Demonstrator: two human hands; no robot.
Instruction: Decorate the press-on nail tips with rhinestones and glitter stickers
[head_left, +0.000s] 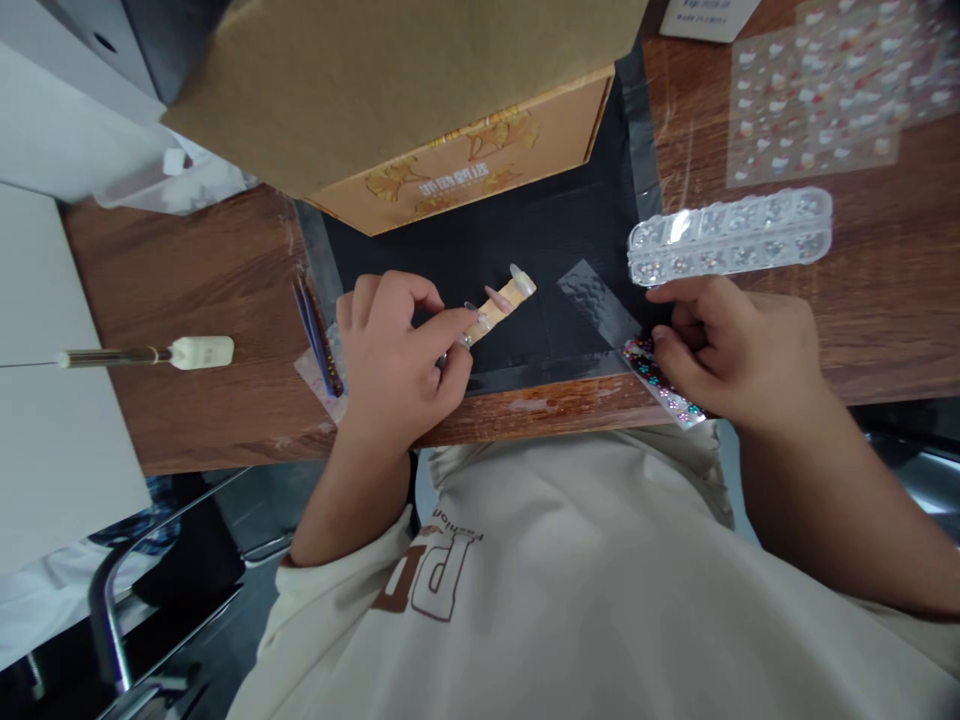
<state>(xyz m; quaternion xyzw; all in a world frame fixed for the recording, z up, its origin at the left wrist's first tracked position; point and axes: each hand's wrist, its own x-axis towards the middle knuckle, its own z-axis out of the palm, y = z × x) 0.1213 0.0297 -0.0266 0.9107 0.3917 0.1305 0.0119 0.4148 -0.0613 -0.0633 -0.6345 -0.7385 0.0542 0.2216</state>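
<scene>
My left hand [405,360] is closed on a pale yellow strip [523,286] that carries several false nails. A pinkish pointed false nail [498,300] and a pale one [517,273] stick out near the strip's free end. My fingers cover the near part of the strip. My right hand [731,340] has its index finger at the lower edge of a clear rhinestone case [731,236], thumb and index apart. Its thumb is beside a clear packet [667,390] of small coloured flower-shaped pieces. I see nothing held in this hand.
A cardboard box [480,160] stands at the back of the black mat [525,350]. Sticker sheets [814,110] lie at the back right. On the left are a cream bottle [202,352] and dark slim tools [315,335]. The table's front edge is close to my body.
</scene>
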